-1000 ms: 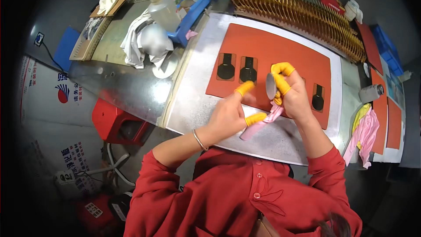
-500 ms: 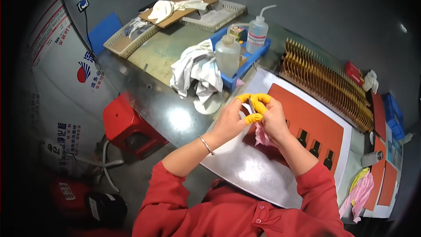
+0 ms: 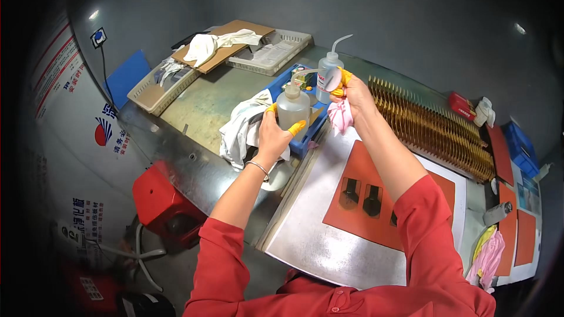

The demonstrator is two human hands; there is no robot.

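Yellow finger cots cover several fingertips on both hands. My left hand [image 3: 274,136] is wrapped around a translucent wash bottle [image 3: 293,107] with a bent spout, at the near end of a blue tray [image 3: 316,130]. Right of the spout, my raised right hand [image 3: 357,97] pinches a small pale flat piece [image 3: 333,79], its exact kind unclear, and a pink cloth [image 3: 340,116] hangs from the same grip. Just behind that hand stands a second wash bottle [image 3: 323,90], partly hidden. Crumpled white cloth [image 3: 242,132] lies beside my left wrist.
An orange-red mat [image 3: 361,223] bearing dark flat pieces [image 3: 372,201] lies on the bench in front of me. At the right runs a long rack of brown upright plates [image 3: 435,126]. Baskets [image 3: 158,91] stand at the far left; a red stool [image 3: 161,199] is on the floor.
Both hands were together over the mat and have moved apart, up and away from me. The left has taken hold of the wash bottle; the right has carried the pink cloth up beside it.
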